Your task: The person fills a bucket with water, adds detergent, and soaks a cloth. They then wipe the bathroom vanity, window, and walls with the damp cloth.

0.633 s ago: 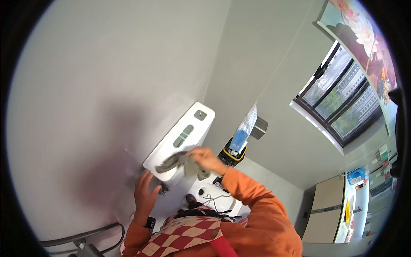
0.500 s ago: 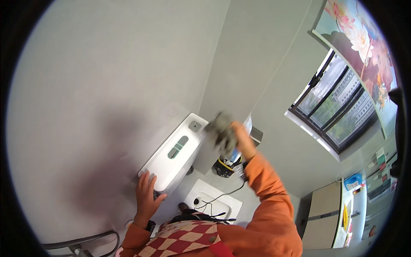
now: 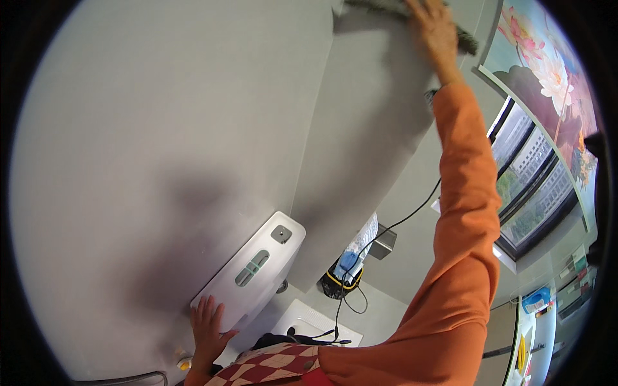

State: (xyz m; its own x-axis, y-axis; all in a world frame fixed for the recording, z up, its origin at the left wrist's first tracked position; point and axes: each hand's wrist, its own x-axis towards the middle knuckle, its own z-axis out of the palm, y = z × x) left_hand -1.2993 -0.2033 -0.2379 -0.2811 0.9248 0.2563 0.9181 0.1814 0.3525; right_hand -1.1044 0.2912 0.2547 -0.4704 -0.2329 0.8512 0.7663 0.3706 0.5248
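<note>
High on the wall, my right hand [image 3: 434, 35] presses a crumpled grey rag [image 3: 467, 42] to the grey surface. The rag shows on both sides of the hand, and part of it is hidden beneath the palm. My left hand [image 3: 207, 325] lies with fingers spread on the lower end of a white toilet cistern [image 3: 222, 283] mounted on the left wall. Set into the cistern's top are an oval green-grey button plate [image 3: 252, 267] and a small square grey plate [image 3: 281, 234].
A black-bagged bin [image 3: 333, 286] stands in the corner below a metal box [image 3: 382, 241]. Beneath is a white squat toilet [image 3: 309, 318]. Black cables [image 3: 412, 215] hang past my right arm. To the right are a dark-framed window [image 3: 537, 170] and a flowered blind [image 3: 550, 74].
My right hand has swung up and away from beside the cistern to high on the wall with the rag. The view has shifted; my left hand still rests on the cistern.
</note>
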